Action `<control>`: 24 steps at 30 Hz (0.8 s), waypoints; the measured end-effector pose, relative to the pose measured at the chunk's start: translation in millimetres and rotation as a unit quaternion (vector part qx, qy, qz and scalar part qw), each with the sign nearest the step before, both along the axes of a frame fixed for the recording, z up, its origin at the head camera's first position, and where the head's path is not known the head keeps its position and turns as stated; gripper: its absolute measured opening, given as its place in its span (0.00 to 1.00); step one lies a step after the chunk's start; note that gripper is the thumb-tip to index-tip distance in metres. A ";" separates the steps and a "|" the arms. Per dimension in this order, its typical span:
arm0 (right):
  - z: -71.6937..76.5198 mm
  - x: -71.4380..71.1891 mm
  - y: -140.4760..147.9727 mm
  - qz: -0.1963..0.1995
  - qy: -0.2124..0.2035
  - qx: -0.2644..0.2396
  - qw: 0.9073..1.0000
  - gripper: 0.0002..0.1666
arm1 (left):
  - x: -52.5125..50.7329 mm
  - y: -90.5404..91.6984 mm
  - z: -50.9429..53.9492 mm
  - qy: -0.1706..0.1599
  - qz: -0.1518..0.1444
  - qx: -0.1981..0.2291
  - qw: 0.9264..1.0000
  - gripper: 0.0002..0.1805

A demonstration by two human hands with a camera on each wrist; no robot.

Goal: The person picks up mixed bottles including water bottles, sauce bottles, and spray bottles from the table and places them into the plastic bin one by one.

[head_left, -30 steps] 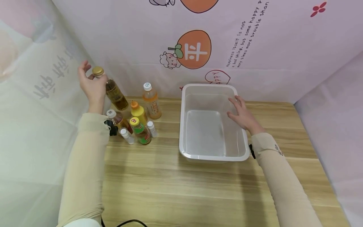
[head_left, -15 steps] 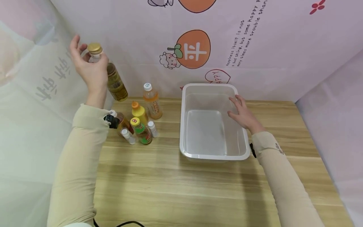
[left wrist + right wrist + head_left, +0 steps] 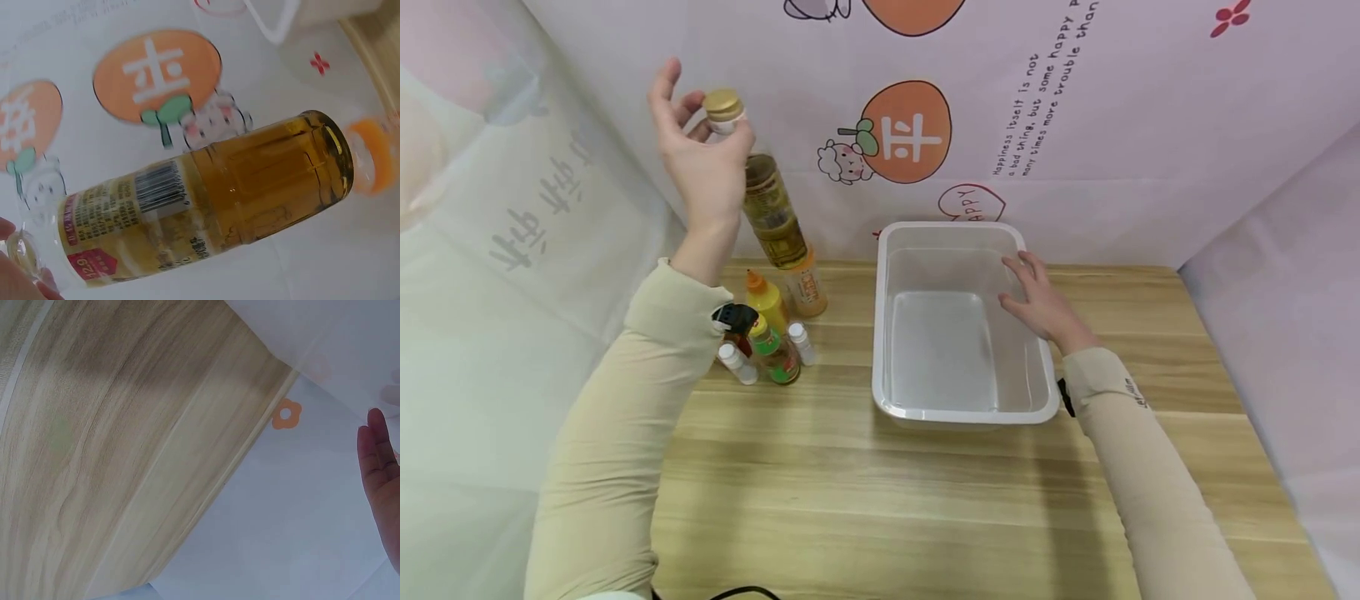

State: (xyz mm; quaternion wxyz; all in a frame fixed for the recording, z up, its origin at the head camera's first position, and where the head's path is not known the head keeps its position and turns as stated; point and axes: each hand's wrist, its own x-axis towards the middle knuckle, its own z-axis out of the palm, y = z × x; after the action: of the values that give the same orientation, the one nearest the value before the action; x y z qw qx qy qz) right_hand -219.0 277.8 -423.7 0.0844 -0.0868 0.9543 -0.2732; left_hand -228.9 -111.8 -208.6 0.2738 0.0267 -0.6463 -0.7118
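My left hand [image 3: 703,179] grips a glass bottle [image 3: 775,217] with a gold cap by its neck. Raised off the table, the bottle tilts with its base toward the right. In the left wrist view the bottle [image 3: 269,181] shows amber liquid and a barcode label; only fingertips are seen at its neck. My right hand [image 3: 1047,307] lies at the right rim of a white plastic tub [image 3: 962,414], fingers extended over the edge. The right wrist view has straight fingers [image 3: 375,459] at its right side. Nothing lies in the tub.
Left of the tub stand a yellow squeeze bottle [image 3: 767,304], an orange drink bottle [image 3: 808,290], a green-labelled bottle [image 3: 777,357] and two white-capped shakers, one nearer [image 3: 739,365], one right [image 3: 802,343]. My left cuff partly hides a brown bottle [image 3: 739,342]. A printed wall sheet [image 3: 1075,208] rises behind.
The gold-capped bottle has come up off the table in my left hand and then moved right, now in front of the orange drink bottle. My right hand stays at the tub rim.
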 end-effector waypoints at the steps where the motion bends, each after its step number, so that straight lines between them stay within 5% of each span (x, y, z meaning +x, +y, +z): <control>1: -0.1 0.1 -0.2 0.000 -0.001 0.000 1.000 0.41 | -0.1 4.0 0.6 -0.006 -0.006 -0.003 1.000 0.41; 11: 0.0 0.1 -0.8 0.003 -0.002 -0.001 1.000 0.41 | -5.6 44.1 0.9 -0.031 -0.085 -0.072 0.993 0.41; 24: 1.0 0.9 -1.2 -0.001 -0.003 0.004 1.000 0.40 | -20.1 98.5 -14.9 0.013 -0.167 -0.103 0.980 0.44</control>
State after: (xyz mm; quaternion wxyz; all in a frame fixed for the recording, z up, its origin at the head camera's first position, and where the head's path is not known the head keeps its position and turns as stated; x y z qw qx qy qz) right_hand -218.1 276.7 -422.7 0.0876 -0.0848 0.9551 -0.2701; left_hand -249.0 -13.4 -223.5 0.1610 -0.1195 -0.7078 -0.6773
